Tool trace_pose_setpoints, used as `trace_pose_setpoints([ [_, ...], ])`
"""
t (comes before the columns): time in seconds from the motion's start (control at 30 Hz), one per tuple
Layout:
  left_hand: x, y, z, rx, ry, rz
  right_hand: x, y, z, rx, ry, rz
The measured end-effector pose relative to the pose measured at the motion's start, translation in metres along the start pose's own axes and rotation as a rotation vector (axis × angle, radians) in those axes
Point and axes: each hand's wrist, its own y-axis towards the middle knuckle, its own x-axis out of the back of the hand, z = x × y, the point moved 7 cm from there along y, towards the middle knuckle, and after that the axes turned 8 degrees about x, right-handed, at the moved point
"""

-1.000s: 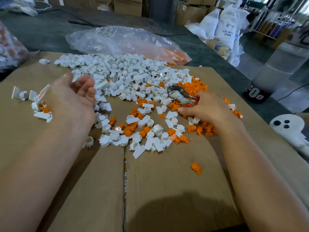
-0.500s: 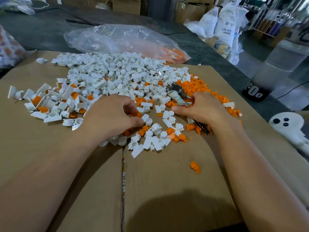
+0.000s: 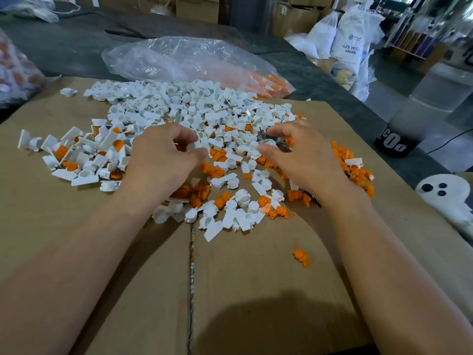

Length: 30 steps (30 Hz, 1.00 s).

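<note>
A big brown cardboard sheet (image 3: 256, 290) covers the table. At its far edge lies a clear plastic bag (image 3: 179, 60) with orange bits inside. Far off on the right stands a white sack (image 3: 350, 47) with "ABS" printed on it. A dark tub (image 3: 394, 146) beside the cardboard has white letters that look like "CO".

A big pile of white plastic pieces (image 3: 192, 106) is spread over the cardboard, with small orange pieces (image 3: 353, 170) mixed in and heaped on the right. A white ghost toy (image 3: 445, 193) sits at the right edge.

The left hand (image 3: 163, 160) is over the pile, fingers curled, pinching one small white piece (image 3: 192, 147). The right hand (image 3: 304, 160) is close by, fingers curled round a little metal tool (image 3: 273, 142).
</note>
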Motion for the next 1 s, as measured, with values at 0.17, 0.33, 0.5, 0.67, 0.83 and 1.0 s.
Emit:
trace_pose_setpoints([
  [0.17, -0.015, 0.001, -0.001, -0.082, 0.203, 0.08, -0.024, -0.005, 0.036, 0.195, 0.087, 0.166],
  [0.33, -0.031, -0.007, -0.008, -0.14, 0.1, 0.235, -0.041, -0.008, 0.043, 0.247, 0.041, 0.275],
  [0.5, -0.011, -0.004, -0.007, -0.05, -0.184, 0.072, -0.044, -0.007, 0.039, 0.225, 0.039, 0.294],
  [0.67, -0.004, -0.003, -0.005, -0.018, -0.187, 0.022, -0.056, -0.008, 0.051, 0.26, 0.017, 0.378],
  [0.83, -0.005, -0.003, -0.003, 0.034, -0.238, 0.05, -0.056, -0.006, 0.043, 0.213, 0.006, 0.393],
  [1.0, -0.008, -0.003, -0.001, 0.089, -0.33, 0.09, -0.052, -0.006, 0.04, 0.22, -0.031, 0.346],
])
